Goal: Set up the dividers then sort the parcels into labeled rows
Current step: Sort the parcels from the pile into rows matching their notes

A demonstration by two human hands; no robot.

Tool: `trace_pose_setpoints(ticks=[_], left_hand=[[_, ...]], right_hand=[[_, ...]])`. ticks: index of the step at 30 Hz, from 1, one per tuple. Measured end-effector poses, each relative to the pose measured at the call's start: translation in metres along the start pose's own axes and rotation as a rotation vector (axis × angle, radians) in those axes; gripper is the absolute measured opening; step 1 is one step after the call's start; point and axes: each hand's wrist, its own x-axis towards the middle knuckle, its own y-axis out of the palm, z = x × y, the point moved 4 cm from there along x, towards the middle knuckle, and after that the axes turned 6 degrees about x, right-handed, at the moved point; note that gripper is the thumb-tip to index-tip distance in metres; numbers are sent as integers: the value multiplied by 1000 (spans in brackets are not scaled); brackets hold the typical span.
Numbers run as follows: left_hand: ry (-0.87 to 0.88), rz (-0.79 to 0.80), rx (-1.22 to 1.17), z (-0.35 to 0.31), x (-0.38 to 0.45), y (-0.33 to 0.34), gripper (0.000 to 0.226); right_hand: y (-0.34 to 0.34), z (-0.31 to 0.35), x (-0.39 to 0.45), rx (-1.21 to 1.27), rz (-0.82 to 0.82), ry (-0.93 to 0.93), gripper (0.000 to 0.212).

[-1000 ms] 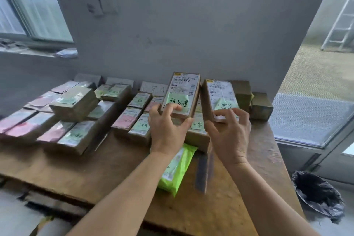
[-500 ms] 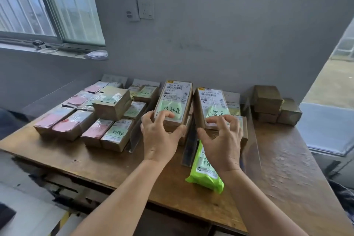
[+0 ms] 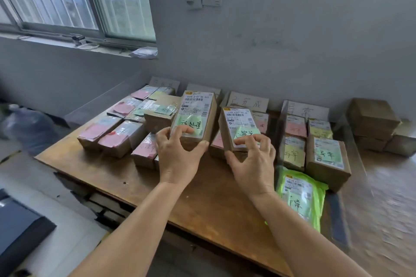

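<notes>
Head view: left grip (image 3: 177, 159) round tall parcel (image 3: 194, 117), right grip (image 3: 252, 164) pinching shorter parcel (image 3: 239, 126), labels blurred.

Wooden table (image 3: 202, 204); parcels (image 3: 112, 139) atop.

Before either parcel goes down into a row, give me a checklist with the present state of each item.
1. Left hand grips its parcel: ok.
2. Right hand pinches its parcel: ok.
3. Both green notes face up, readable: ok.
4. Row cards stand at the wall, e.g. the middle card: ok.
5. Dividers set between all rows: cannot tell.
6. Free slot in the matching rows: cannot tell.
</notes>
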Motion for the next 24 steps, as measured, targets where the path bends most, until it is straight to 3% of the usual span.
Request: trace_pose_setpoints(ticks=[13, 24], left_hand=[[52, 233, -43, 94, 41, -39, 34], [69, 310, -66, 135, 47, -56, 34]], right_hand=[[100, 19, -68, -206, 14, 262, 33], [146, 8, -77, -279, 88, 446, 30]])
